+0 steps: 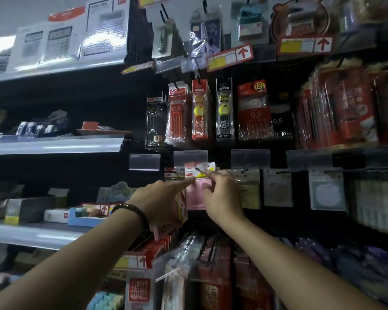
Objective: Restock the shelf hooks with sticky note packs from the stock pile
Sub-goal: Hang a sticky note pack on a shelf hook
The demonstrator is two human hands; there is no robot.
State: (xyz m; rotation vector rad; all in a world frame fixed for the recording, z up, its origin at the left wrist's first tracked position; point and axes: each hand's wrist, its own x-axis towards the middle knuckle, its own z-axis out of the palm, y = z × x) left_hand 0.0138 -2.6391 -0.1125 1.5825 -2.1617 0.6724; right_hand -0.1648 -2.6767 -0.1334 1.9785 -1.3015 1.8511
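Note:
A pink sticky note pack (196,193) with a white and yellow header card (198,170) hangs at a shelf hook just under a clear price holder. My right hand (222,198) pinches the pack near its header, index finger stretched up to the card. My left hand (164,202), with a dark bead bracelet on the wrist, points its index finger at the header and grips several more pink packs (179,217) in its curled lower fingers. More sticky note packs (278,186) hang on hooks to the right.
Pen packs (199,110) hang on the row of hooks above. Red packets (213,276) and clear price holders jut out below my arms. Grey shelves (54,145) with boxes and erasers run along the left. Calculators (58,41) stand on the top left shelf.

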